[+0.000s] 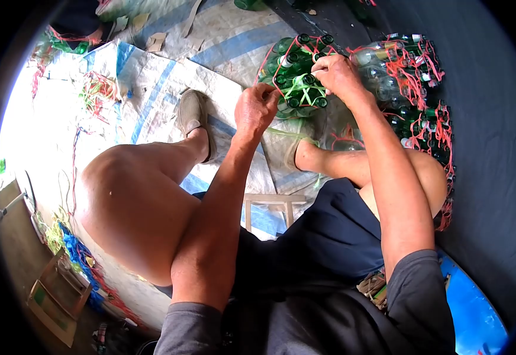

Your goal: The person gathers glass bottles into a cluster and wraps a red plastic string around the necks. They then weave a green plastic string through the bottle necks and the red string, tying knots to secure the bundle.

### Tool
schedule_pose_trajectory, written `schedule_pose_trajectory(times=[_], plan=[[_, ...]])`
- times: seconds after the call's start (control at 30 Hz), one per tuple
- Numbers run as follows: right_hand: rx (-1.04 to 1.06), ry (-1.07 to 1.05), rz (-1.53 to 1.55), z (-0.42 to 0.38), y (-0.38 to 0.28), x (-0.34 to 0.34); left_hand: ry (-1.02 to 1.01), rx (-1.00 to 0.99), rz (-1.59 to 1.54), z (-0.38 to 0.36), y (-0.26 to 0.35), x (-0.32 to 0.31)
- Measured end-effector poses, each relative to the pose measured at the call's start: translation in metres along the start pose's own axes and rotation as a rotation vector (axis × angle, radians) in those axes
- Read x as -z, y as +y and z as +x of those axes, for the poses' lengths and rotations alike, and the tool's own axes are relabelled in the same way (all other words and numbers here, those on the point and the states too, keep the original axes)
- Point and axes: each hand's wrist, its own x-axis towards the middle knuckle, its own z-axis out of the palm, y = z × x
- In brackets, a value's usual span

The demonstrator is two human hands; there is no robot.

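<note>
A bundle of green glass bottles stands between my feet, necks up, with red string around it. Light green plastic string runs across and between several necks. My left hand is at the near left edge of the bundle, its fingers curled together; what they pinch is too small to make out. At the bundle's right side, my right hand is closed by the bottle necks, thumb and fingertips pinched where the green string meets them. A loose green strand trails over my right shoe.
Tied bundles of clear and green bottles with red string line the right side, beside dark sheeting. White and blue striped sheeting covers the floor. Tangled string lies at left. A wooden stool frame shows between my legs.
</note>
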Motion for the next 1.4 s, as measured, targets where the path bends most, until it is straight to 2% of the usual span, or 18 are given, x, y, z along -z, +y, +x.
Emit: schedule_pose_trajectory(times=[0.07, 0.17, 0.2, 0.3, 0.37, 0.47, 0.57, 0.73, 0.83, 1.0, 1.17, 1.4], plan=[[0.091, 0.097, -0.037, -0.007, 0.007, -0.007, 0.010, -0.009, 0.010, 0.001, 0.003, 0.003], [0.357, 0.402, -0.063, -0.022, 0.017, -0.019, 0.013, -0.010, 0.079, 0.002, 0.008, 0.008], [0.342, 0.467, -0.021, -0.035, 0.006, -0.019, 0.028, -0.016, 0.049, 0.003, 0.004, 0.005], [0.278, 0.436, -0.060, -0.071, -0.029, -0.023, 0.046, 0.017, 0.036, 0.000, 0.011, 0.012], [0.231, 0.238, -0.133, -0.088, -0.055, -0.020, 0.120, -0.021, 0.110, 0.003, 0.010, 0.009], [0.113, 0.072, -0.109, -0.107, -0.073, -0.031, 0.048, -0.033, 0.135, 0.006, 0.016, 0.018], [0.090, 0.122, -0.157, -0.105, -0.055, -0.065, 0.049, -0.103, 0.182, 0.011, 0.012, 0.021], [0.149, 0.220, 0.114, -0.101, -0.042, -0.083, -0.001, -0.140, 0.215, 0.015, 0.014, 0.026], [0.070, 0.189, 0.146, -0.104, -0.046, -0.082, -0.030, -0.153, 0.264, 0.020, 0.013, 0.028], [0.027, 0.293, 0.103, -0.096, -0.047, -0.095, -0.077, -0.209, 0.238, 0.028, 0.008, 0.031], [-0.031, 0.289, 0.013, -0.099, -0.048, -0.089, -0.136, -0.236, 0.203, 0.034, 0.003, 0.031], [0.038, 0.294, -0.023, -0.100, -0.037, -0.086, -0.154, -0.228, 0.240, 0.027, 0.013, 0.033]])
